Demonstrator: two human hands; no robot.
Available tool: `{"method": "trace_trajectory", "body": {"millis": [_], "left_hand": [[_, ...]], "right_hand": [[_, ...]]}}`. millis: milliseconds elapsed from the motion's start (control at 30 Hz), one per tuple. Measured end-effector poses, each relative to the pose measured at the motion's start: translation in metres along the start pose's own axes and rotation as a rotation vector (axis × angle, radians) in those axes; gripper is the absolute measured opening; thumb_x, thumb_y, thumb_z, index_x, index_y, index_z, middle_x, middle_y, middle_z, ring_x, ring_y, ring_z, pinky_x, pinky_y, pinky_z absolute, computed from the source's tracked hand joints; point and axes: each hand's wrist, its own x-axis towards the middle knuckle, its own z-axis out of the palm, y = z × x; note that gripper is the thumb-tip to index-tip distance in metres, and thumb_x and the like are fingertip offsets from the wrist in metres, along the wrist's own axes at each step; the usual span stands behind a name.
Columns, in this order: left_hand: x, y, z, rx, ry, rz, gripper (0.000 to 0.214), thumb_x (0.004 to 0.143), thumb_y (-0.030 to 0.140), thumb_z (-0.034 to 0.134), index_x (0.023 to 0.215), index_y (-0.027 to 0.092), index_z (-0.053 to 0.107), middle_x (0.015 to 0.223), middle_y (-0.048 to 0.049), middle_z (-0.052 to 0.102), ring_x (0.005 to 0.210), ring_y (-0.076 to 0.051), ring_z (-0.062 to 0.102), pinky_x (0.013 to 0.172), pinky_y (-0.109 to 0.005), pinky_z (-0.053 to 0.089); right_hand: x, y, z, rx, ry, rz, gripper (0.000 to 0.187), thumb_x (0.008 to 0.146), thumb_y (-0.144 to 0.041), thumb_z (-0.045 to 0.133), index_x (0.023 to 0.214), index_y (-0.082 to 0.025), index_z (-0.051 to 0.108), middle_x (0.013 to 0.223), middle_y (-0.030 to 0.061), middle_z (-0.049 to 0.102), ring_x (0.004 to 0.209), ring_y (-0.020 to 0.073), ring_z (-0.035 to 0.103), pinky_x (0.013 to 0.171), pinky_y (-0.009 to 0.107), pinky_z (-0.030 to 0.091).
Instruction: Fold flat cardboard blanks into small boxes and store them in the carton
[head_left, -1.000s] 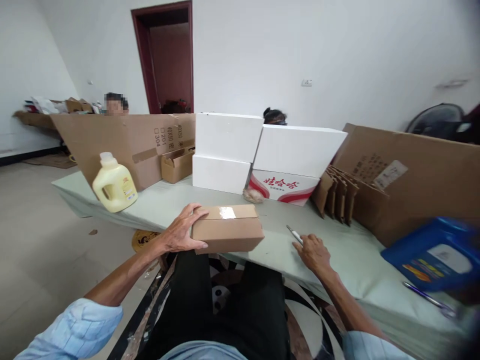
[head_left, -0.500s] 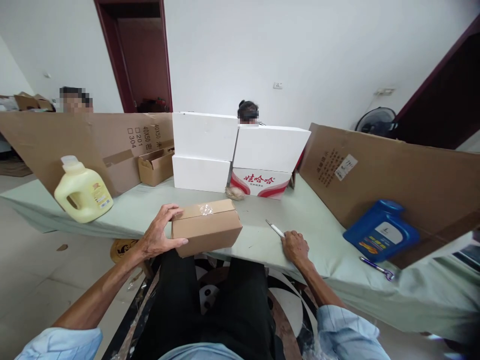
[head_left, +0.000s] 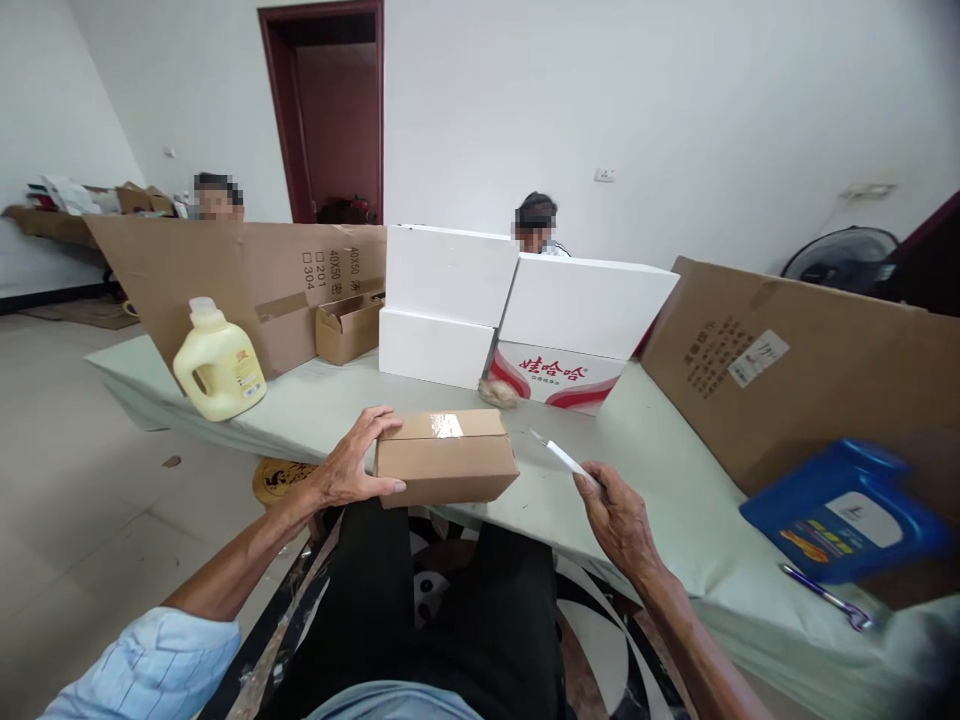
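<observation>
A small brown cardboard box (head_left: 447,456), taped shut along its top seam, sits at the near edge of the pale green table (head_left: 660,460). My left hand (head_left: 351,464) grips the box's left end, thumb on the front and fingers over the top. My right hand (head_left: 616,512) is closed around a thin white utility knife (head_left: 564,456), lifted off the table with its tip pointing toward the box.
A yellow jug (head_left: 217,366) stands at the left. White foam boxes (head_left: 450,300) and a red-printed carton (head_left: 559,372) sit behind. Cardboard sheets (head_left: 802,370) wall the back and right. A blue jug (head_left: 844,512) and a pen (head_left: 825,596) lie at the right. Two people sit behind the cardboard.
My right hand has picked the knife up off the table and raised it toward the box. My left hand keeps its hold on the box. The view has swung.
</observation>
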Motion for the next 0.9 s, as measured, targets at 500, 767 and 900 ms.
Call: {"method": "trace_trajectory", "body": {"millis": [500,767,900], "left_hand": [[-0.004,0.000,0.004,-0.080,0.008,0.009,0.090,0.071,0.041,0.095,0.148,0.022,0.052,0.159,-0.0196,0.043,0.153,-0.041,0.043,0.128,-0.062,0.040],[-0.006,-0.002,0.005,-0.090,0.024,0.034,0.090,0.071,0.043,0.096,0.147,0.023,0.052,0.160,-0.0191,0.042,0.153,-0.041,0.043,0.127,-0.061,0.042],[-0.006,-0.004,0.006,-0.090,0.027,0.046,0.091,0.071,0.044,0.097,0.147,0.024,0.051,0.159,-0.0193,0.042,0.153,-0.041,0.044,0.126,-0.060,0.043]], "right_hand": [[0.024,-0.089,-0.007,0.057,-0.254,-0.216,0.033,0.107,-0.059,0.051,0.100,-0.029,0.059,0.069,-0.0022,0.056,0.056,0.0186,0.046,0.057,0.032,0.038],[0.036,-0.113,0.001,0.002,-0.318,-0.394,0.030,0.112,-0.051,0.048,0.106,-0.026,0.063,0.086,0.0037,0.072,0.067,0.0198,0.064,0.063,0.031,0.045],[0.039,-0.123,0.003,-0.050,-0.287,-0.543,0.027,0.116,-0.042,0.045,0.113,-0.024,0.065,0.091,0.0053,0.072,0.073,0.0197,0.068,0.065,0.030,0.046]]}}
